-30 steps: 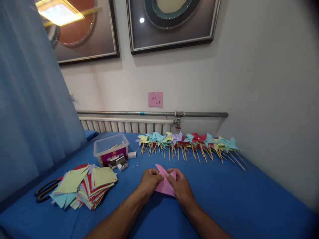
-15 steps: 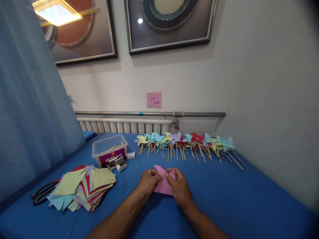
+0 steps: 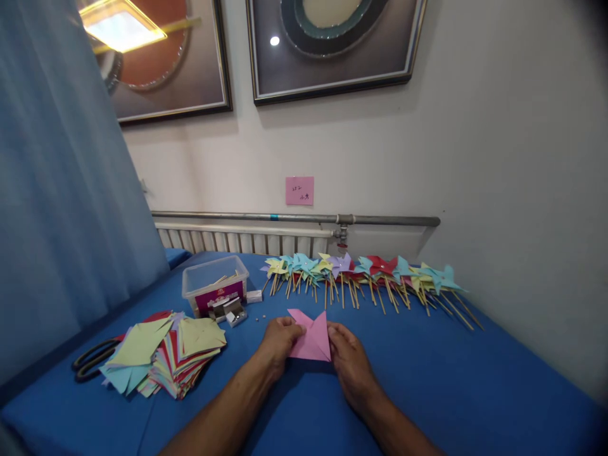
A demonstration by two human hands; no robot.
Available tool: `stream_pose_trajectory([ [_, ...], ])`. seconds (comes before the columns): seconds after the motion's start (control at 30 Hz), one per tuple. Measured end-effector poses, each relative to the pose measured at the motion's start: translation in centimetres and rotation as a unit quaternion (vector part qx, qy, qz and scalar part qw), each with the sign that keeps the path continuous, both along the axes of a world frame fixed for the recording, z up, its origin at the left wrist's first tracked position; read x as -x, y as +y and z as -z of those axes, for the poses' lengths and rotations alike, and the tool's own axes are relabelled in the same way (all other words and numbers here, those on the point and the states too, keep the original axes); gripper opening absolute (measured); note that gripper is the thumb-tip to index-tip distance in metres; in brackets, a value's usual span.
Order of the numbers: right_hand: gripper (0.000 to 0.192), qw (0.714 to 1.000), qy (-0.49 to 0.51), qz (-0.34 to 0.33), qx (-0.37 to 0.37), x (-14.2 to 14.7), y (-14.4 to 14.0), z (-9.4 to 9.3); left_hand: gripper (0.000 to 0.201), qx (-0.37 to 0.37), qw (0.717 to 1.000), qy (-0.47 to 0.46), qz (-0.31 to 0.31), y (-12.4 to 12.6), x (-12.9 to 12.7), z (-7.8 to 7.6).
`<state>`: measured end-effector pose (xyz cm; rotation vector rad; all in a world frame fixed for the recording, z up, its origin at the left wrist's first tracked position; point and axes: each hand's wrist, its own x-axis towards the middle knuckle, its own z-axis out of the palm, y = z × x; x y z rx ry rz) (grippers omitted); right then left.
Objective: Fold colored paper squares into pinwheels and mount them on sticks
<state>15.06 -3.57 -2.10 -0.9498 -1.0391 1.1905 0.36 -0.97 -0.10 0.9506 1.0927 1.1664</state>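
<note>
Two hands work one sheet: the left hand (image 3: 279,341) and the right hand (image 3: 350,361) each have their grip clamped on the pink paper (image 3: 311,339), left fingers pinching its left edge, right fingers its right lower edge; the paper is folded with two points rising at its far side, and it sits between the two grips, low over the blue table (image 3: 451,373).

Beyond the grip, along the far edge of the table, lies one row of finished pinwheels (image 3: 365,272) on wooden sticks, in yellow, light blue, purple and red; they overlap too much for an exact count.

To the left of the grip and a little beyond it stands one clear plastic box (image 3: 216,288) with a magenta label whose print is too small to read; just beside it lie small silvery pieces (image 3: 230,311).

Further left of the grip lies one loose stack of coloured paper squares (image 3: 166,351); one pair of black-handled scissors (image 3: 92,360) pokes out at its left side.

On the wall beyond hangs one pink note (image 3: 299,190) with dark handwriting, not legible; above it hang two framed pictures (image 3: 332,44).
</note>
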Motion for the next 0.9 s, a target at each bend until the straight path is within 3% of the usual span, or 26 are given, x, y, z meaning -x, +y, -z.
stream_pose_trajectory([
  [0.17, 0.038, 0.994, 0.077, -0.067, 0.04, 0.5, -0.6, -0.8, 0.023, 0.003, 0.999, -0.037, -0.02, 0.6, 0.8, 0.2],
  [0.37, 0.057, 0.994, 0.074, -0.082, 0.001, 0.4, 0.2, 0.4, 0.022, 0.004, 1.0, -0.028, -0.012, 0.4, 0.5, 0.1],
  [0.67, 0.056, 0.998, 0.033, -0.053, 0.008, 0.3, 0.5, 1.0, 0.023, -0.017, 0.996, 0.077, -0.049, 0.0, -0.6, 0.0],
  [0.9, 0.052, 1.0, 0.011, -0.009, 0.025, 0.2, 1.0, 1.6, 0.022, -0.02, 0.996, 0.073, -0.036, -0.5, -0.9, -0.2],
])
